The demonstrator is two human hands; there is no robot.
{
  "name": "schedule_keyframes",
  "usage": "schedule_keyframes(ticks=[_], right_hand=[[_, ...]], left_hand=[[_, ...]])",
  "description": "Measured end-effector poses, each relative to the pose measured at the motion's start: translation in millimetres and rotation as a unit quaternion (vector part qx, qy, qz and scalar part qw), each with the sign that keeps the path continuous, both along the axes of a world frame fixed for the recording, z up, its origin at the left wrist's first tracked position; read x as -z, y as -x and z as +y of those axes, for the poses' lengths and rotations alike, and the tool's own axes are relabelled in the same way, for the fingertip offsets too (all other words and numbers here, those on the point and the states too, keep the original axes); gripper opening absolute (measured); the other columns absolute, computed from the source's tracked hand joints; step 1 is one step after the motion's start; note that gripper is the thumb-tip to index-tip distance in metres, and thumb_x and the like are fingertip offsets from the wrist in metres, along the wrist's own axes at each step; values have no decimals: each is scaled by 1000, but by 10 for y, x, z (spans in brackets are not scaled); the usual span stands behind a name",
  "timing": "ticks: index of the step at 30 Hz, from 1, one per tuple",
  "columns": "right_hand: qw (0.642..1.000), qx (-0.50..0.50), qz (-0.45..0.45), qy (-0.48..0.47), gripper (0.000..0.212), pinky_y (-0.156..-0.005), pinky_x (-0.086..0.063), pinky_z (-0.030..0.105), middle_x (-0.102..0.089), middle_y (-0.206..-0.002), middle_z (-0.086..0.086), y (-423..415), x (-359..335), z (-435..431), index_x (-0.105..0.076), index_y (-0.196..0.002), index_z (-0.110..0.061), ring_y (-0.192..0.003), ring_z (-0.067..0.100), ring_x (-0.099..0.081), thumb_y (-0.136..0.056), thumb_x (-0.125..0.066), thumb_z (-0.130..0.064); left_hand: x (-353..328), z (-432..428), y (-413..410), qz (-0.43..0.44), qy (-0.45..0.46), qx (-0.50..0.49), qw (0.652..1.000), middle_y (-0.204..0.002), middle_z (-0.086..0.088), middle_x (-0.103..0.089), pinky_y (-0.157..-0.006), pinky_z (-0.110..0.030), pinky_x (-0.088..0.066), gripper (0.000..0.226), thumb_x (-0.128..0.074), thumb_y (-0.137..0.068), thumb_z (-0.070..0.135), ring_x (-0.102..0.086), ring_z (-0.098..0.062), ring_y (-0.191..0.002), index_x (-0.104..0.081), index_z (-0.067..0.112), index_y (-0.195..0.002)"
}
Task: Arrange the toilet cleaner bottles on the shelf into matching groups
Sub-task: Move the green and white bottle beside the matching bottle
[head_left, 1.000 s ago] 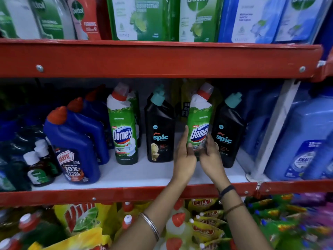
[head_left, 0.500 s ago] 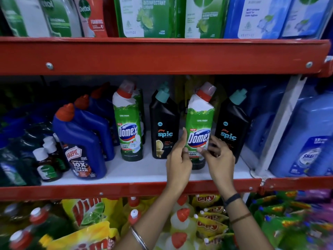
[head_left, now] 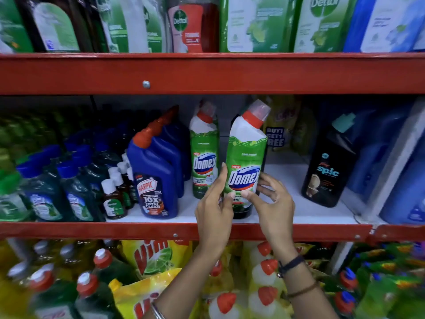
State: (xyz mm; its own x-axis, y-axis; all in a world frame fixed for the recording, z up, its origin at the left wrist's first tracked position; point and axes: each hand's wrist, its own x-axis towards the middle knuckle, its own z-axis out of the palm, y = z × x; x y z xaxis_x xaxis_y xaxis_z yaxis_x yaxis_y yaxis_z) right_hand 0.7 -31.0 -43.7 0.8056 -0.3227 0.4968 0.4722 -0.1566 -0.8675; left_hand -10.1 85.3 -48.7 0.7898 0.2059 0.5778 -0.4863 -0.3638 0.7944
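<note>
Both hands hold a green-and-white Domex bottle (head_left: 245, 162) with a red cap. My left hand (head_left: 213, 203) grips its left side and my right hand (head_left: 273, 203) its right side, thumbs on the label. The bottle leans slightly right, near the front of the white shelf (head_left: 287, 210). A second Domex bottle (head_left: 203, 157) stands just to its left. Blue Harpic bottles (head_left: 156, 180) with red caps line up further left. One black Spic bottle (head_left: 326, 171) stands to the right. A dark bottle edge shows behind the held Domex.
The red upper shelf rail (head_left: 207, 74) hangs low over the bottle tops. Small brown bottles (head_left: 113, 199) and green bottles (head_left: 46, 199) fill the left. Large blue bottles (head_left: 404, 180) and a white upright (head_left: 391, 176) stand right. Vim pouches (head_left: 156, 256) sit below.
The held Domex bottle has moved left, from between the two black Spic bottles to in front of the left one, close beside the other Domex. Both hands moved with it.
</note>
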Motion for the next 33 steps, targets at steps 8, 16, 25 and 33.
schedule_keyframes(ticks=[8,16,25,33], right_hand=[[1000,-23,2,1,50,-67,-50,6,-69,-107,7,-102,3,576,-62,-117,-12,-93,7,-68,-70,-79,-5],[1000,-14,16,8,46,-64,-47,2,-66,-98,-4,-181,59,753,-61,-114,-17,-81,-14,-62,-72,-77,-4],[998,-2,13,56,49,-69,-47,1,-63,-107,0,-201,107,766,-59,-120,-15,-90,-4,-59,-74,-77,-11],[997,-14,14,68,36,-71,-46,2,-67,-108,-1,-97,138,401,-58,-122,-20,-96,-1,-62,-86,-65,-20]], left_hand=[[54,480,-61,10,-3,-37,999,-132,10,-61,-82,-14,-50,76,-54,-92,9,-61,-2,-106,-21,66,-129],[82,611,-106,19,-35,-45,998,-141,-1,-55,-92,-42,-55,76,-49,-94,5,-59,-19,-120,-13,56,-136],[204,602,-157,2,-50,-62,997,-140,-1,-55,-90,-35,-56,72,-49,-95,10,-59,-16,-117,-12,50,-141],[237,230,7,-112,53,-62,990,-161,4,-16,-108,-10,-31,61,-42,-97,5,-18,-9,-147,-19,32,-147]])
